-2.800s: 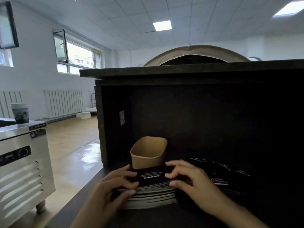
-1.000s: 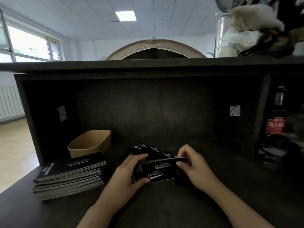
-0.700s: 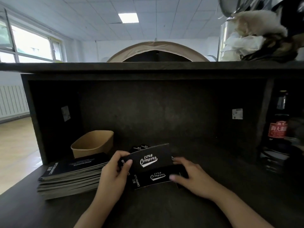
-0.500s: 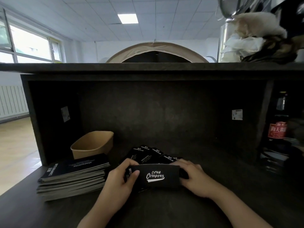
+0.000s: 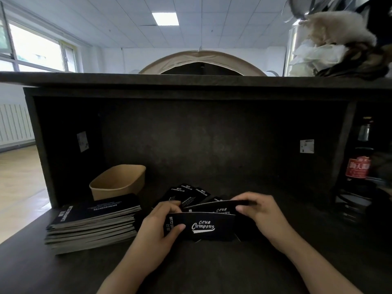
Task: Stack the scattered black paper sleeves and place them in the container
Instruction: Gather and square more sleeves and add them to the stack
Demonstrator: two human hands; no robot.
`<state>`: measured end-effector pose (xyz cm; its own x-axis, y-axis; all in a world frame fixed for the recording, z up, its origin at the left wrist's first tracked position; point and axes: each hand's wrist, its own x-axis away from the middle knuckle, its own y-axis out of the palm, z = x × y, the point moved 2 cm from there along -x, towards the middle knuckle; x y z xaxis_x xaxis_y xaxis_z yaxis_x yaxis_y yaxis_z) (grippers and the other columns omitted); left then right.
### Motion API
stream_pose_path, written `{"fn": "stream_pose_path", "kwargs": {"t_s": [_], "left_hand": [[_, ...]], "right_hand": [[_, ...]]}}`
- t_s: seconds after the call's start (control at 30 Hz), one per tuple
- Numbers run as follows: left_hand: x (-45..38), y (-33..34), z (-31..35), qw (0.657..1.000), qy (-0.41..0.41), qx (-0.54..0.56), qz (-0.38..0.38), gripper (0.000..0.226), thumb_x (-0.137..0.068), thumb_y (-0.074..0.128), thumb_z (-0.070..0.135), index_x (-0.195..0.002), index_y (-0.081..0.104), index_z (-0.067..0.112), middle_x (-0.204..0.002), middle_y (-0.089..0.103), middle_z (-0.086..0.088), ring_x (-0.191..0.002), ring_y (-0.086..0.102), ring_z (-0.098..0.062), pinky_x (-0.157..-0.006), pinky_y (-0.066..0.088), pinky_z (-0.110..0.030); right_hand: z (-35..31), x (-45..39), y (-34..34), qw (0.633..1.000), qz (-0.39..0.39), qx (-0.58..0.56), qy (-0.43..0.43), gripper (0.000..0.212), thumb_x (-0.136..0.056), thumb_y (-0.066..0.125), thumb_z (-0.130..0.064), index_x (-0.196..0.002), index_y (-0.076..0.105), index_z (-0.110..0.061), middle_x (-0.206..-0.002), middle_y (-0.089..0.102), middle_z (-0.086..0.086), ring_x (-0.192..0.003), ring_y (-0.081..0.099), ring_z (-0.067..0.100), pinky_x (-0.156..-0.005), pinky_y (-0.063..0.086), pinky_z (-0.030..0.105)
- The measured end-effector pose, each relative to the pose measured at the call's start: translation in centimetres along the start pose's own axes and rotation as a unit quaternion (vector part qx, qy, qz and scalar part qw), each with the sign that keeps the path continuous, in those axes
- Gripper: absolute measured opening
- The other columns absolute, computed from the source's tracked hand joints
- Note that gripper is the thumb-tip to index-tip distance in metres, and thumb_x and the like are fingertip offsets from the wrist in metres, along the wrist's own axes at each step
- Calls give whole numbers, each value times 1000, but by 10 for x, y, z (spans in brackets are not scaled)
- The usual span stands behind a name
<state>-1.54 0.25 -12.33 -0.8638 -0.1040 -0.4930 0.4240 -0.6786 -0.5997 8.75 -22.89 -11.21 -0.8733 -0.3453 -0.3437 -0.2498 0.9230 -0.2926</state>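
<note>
My left hand (image 5: 158,228) grips the left end of a black paper sleeve (image 5: 203,227) printed "Club Camping", thumb on its front. My right hand (image 5: 257,211) pinches the right end of a second black sleeve (image 5: 218,206) just behind the first. Several more black sleeves (image 5: 186,194) lie fanned on the dark counter behind my hands. A neat stack of black sleeves (image 5: 91,221) sits at the left. The brown paper container (image 5: 118,182) stands behind that stack, with nothing visible inside.
All of this is inside a dark counter recess (image 5: 212,145) under a shelf. A dark glass bottle (image 5: 360,158) with a red label stands at the right beyond a partition. Crumpled cloth and paper (image 5: 331,41) lie on the shelf top.
Since 2.8 s ago my hands left the stack at the left and moved to the scattered sleeves. In the last half second my right hand took hold of a second sleeve behind the first.
</note>
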Motion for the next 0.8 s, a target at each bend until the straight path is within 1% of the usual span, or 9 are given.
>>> {"fn": "stream_pose_path", "kwargs": {"t_s": [0.07, 0.13, 0.2, 0.27, 0.33, 0.4, 0.63, 0.73, 0.8], "left_hand": [[0, 1, 0, 1000, -11, 13, -11, 34, -83, 69, 17, -96, 46, 37, -122, 49, 29, -111, 43, 20, -99, 39, -14], [1, 1, 2, 1000, -8, 21, -21, 46, -83, 70, 17, -105, 39, 43, -118, 53, 32, -109, 49, 19, -96, 43, -12], [2, 0, 3, 1000, 1, 15, -21, 48, -84, 69, 15, -109, 41, 45, -106, 60, 30, -101, 55, 17, -85, 46, -7], [2, -2, 4, 1000, 14, -5, -6, 42, -86, 66, 13, -104, 47, 45, -100, 63, 25, -95, 57, 12, -74, 46, -9], [2, -4, 4, 1000, 15, -13, 11, 39, -86, 64, 12, -100, 49, 45, -99, 62, 24, -92, 57, 9, -68, 44, -12], [2, -6, 2, 1000, 9, -8, 26, 38, -86, 64, 10, -99, 50, 43, -97, 62, 23, -90, 57, 9, -66, 43, -11], [1, -5, 0, 999, -8, -19, 28, 37, -85, 66, 11, -97, 51, 43, -96, 61, 24, -94, 56, 9, -70, 44, -11], [1, -4, 4, 1000, -3, 13, -17, 37, -85, 65, 10, -98, 53, 43, -99, 62, 27, -95, 59, 8, -77, 49, -16], [2, -3, 8, 998, 2, 29, -54, 35, -86, 65, 10, -100, 54, 40, -105, 59, 29, -98, 59, 9, -84, 52, -21]], "right_hand": [[-5, 4, 6, 999, -49, 7, -12, 30, -91, 56, -1, -90, 77, -23, -96, 75, 0, -94, 70, 15, -81, 53, 29], [-9, 6, 13, 994, -106, 9, 0, 30, -97, 48, -9, -97, 76, -20, -99, 75, -1, -97, 69, 13, -86, 52, 28], [-7, 6, 14, 996, -88, 28, 9, 28, -98, 46, -23, -95, 74, -24, -98, 73, -4, -97, 67, 11, -86, 50, 26], [0, 2, 8, 986, -14, 168, 2, 25, -87, 54, -51, -92, 68, -32, -96, 66, -7, -97, 62, 10, -87, 47, 27], [8, 2, 4, 928, -21, 370, 50, 50, -69, 58, -72, -104, 54, -36, -108, 53, -13, -107, 50, 8, -95, 40, 31], [11, 4, 5, 890, -44, 444, 96, 69, -68, 61, -72, -124, 46, -34, -120, 43, -11, -120, 39, 10, -103, 31, 35], [5, 2, 2, 913, 36, 374, 158, 65, -73, 74, -48, -129, 45, -33, -120, 53, -7, -120, 47, 15, -98, 33, 37], [5, 2, -2, 920, 42, 345, 178, 64, -74, 77, -40, -129, 45, -32, -115, 56, -9, -119, 50, 15, -91, 31, 34], [5, 2, -3, 908, 65, 365, 195, 65, -73, 76, -42, -130, 45, -31, -123, 54, -4, -122, 48, 18, -95, 32, 35]]}}
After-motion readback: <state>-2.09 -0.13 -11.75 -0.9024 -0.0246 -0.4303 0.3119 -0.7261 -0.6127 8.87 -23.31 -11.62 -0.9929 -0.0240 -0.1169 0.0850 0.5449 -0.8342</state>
